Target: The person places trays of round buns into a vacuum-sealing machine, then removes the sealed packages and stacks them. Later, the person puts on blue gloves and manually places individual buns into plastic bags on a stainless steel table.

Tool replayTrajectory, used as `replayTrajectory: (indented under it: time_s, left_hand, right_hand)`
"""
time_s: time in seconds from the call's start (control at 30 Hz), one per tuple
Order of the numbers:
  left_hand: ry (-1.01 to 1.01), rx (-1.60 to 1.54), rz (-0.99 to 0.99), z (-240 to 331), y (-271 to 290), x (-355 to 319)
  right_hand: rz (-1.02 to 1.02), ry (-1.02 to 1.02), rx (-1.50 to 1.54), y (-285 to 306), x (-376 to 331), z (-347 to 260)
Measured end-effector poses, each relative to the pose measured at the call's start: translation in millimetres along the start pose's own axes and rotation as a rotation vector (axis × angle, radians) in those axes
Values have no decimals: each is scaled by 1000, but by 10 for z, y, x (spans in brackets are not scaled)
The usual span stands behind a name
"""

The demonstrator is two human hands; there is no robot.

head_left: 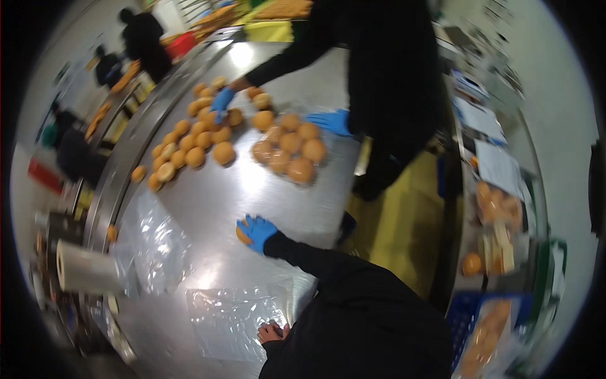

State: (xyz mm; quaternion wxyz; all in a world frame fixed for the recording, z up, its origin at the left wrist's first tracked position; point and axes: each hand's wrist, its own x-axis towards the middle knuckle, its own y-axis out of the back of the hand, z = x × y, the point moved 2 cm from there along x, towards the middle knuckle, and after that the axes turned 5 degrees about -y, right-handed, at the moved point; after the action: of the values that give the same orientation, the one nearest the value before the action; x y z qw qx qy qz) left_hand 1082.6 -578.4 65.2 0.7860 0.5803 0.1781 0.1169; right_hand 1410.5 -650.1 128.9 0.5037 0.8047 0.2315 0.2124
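On the steel surface (265, 189) at mid-frame, my gloved hand (257, 232) is cupping a soft, light bun (242, 236), gently gripping its sides.

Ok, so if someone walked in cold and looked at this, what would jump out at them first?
Most likely the spread of round golden buns on the shiny steel table, upper centre, where a co-worker's gloved hand reaches in among them. Nearer the camera, a blue-gloved hand covers a single bun. Below it, a bare hand rests at the edge of a clear plastic sheet.
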Motion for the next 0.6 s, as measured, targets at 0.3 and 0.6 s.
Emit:
replayTrajectory:
  time_s: [0.3,0.6]
  left_hand:
    - [-258,-3,-132,402,188,82]
    - [-412,127,-43,568,194,-155]
  right_hand:
    - [438,-742,197,686,-2882,1025]
    - [1463,-1126,-625,2317,-4894,1136]
